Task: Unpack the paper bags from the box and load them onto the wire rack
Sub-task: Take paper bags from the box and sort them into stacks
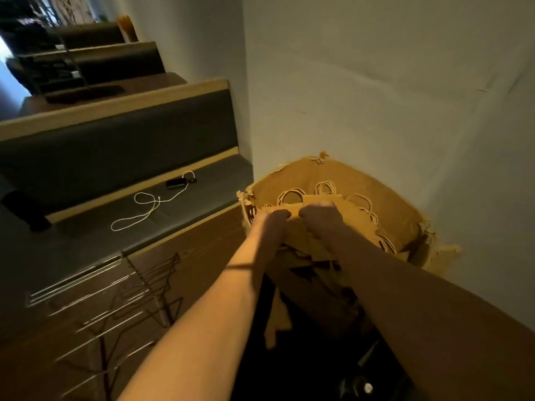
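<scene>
Our left hand (pixel 272 224) and right hand (pixel 317 217) both curl round a flat bundle of paper bags (pixel 301 211) (long edge running left to right) inside the torn box (pixel 376 192); the wire rack (pixel 121 302) stands left on the floor.

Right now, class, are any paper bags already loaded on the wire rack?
No: the wire rack holds no bags, while both hands grip a stack of paper bags over the box.
</scene>
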Tool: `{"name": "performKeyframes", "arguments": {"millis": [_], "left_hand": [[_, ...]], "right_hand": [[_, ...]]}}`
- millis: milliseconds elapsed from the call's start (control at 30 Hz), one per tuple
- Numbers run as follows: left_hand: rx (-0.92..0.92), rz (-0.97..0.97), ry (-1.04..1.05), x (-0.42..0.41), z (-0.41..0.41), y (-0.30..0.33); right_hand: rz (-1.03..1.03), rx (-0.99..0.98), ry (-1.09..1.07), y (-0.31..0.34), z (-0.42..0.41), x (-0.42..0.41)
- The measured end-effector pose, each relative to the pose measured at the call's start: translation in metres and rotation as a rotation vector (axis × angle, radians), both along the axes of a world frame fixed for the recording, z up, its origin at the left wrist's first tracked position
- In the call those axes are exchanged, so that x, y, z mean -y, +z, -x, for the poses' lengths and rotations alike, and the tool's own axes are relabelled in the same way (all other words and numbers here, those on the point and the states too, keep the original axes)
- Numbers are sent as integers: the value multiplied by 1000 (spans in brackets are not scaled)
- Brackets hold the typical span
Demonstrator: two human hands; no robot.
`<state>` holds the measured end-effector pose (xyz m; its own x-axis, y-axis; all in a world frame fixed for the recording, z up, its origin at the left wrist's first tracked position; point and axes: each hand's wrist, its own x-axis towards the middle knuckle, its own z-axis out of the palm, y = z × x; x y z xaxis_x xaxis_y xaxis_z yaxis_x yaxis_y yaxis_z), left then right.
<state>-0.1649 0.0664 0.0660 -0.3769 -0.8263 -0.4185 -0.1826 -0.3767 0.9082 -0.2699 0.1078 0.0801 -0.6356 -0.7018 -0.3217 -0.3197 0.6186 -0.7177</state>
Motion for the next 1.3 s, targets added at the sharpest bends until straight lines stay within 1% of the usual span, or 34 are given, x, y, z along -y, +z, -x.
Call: {"name": "performKeyframes", "arguments": {"millis": [33, 67, 100, 133, 200, 233, 267, 333, 400, 467, 500, 600, 767, 833, 900, 967, 1000, 1067, 1133, 1167, 1200, 1267, 1300], "left_hand": [[99, 39, -42, 1, 13, -8], [173, 66, 8, -1, 23, -10], [271, 163, -35, -7, 34, -12], [345, 174, -55, -12, 44, -15], [332, 69, -75, -9, 60, -29], [253, -147, -32, -8, 69, -39], [162, -276, 52, -9, 75, -41], [-12, -446, 245, -5, 88, -62], [20, -457, 369, -2, 93, -77], [85, -414, 475, 2, 95, -89], [101, -389, 487, 2, 94, -90], [187, -298, 383, 5, 98, -95], [140, -302, 171, 16, 103, -98], [79, -292, 166, 16, 99, -96], [4, -230, 205, 15, 94, -93], [-129, -180, 209, 16, 85, -89], [-205, -186, 203, 17, 80, -86], [-320, -247, 227, 19, 71, -78], [-406, -319, 274, 23, 63, -69], [-413, -321, 271, 23, 58, -63], [-380, -309, 259, 24, 53, -56], [-259, -260, 186, 28, 46, -47], [-169, -214, 127, 32, 41, -47]], "right_hand": [[-71, -97, 40, -10, 13, -6], [-76, -75, -3, -22, 30, -11], [-92, -62, -10, -30, 49, -18], [-67, 1, -59, -39, 62, -19], [-133, 80, -63, -52, 78, -27], [-185, 105, -52, -56, 88, -31], [-222, 117, -60, -64, 96, -30], [-283, 100, -70, -78, 108, -27], [-366, 42, -54, -91, 118, -22], [-419, 55, -22, -99, 123, -17], [-446, 63, 8, -100, 125, -16], [-505, 32, 38, -104, 132, -12], [-400, 212, 41, -97, 136, -6], [-388, 280, 39, -91, 132, -6], [-324, 372, -9, -90, 131, -6], [-234, 522, -75, -85, 126, -7], [-175, 611, -112, -83, 123, -7], [-39, 766, -210, -78, 117, -5], [152, 849, -250, -69, 113, -3], [216, 869, -224, -64, 109, -3], [251, 883, -197, -59, 106, -4], [310, 924, -157, -51, 102, -5], [332, 938, -156, -47, 100, -4]]}}
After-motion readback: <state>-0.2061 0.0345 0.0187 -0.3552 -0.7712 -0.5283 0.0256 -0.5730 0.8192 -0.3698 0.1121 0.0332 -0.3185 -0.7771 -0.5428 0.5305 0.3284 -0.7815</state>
